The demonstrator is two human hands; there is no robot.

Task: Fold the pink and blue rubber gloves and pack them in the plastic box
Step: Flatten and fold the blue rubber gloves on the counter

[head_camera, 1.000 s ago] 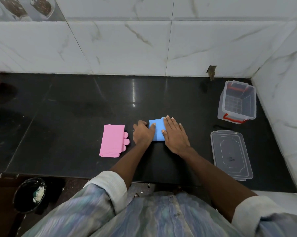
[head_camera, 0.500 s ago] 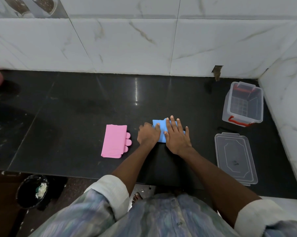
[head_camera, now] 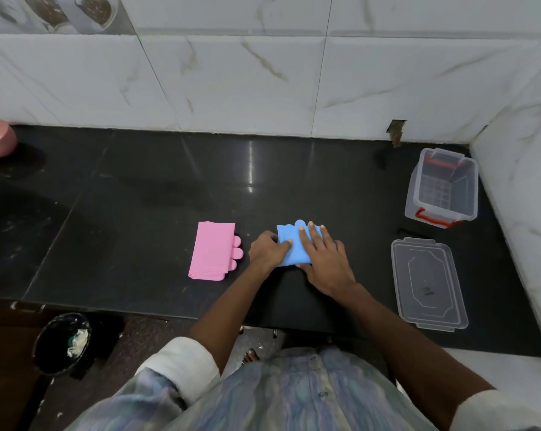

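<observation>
Nearest to the camera, the person's striped shirt and rolled white sleeves fill the bottom of the view, and both forearms reach forward over the black counter (head_camera: 138, 213). Compared with one second ago, the right hand (head_camera: 323, 259) has slid a little further across the blue glove (head_camera: 289, 247), so now it lies flat with spread fingers over most of the bundle, and the blue fingertips show at the far edge of the fold. The left hand (head_camera: 267, 248) is half curled, and its thumb pinches the left edge of the same glove; neither hand lifts it. I judge that the blue glove is being pressed flat after its fold, so the folding step is nearly finished. The pink glove (head_camera: 211, 250) lies just to the left of the left hand, already folded, with three finger ends sticking out on its right side; it has not moved. To the right, the clear lid (head_camera: 428, 281) rests flat on the counter, apart from the hands. Further back, near the corner of the wall, the plastic box (head_camera: 442, 188) with red handles stands open and seems empty, so the packing is not yet begun.
</observation>
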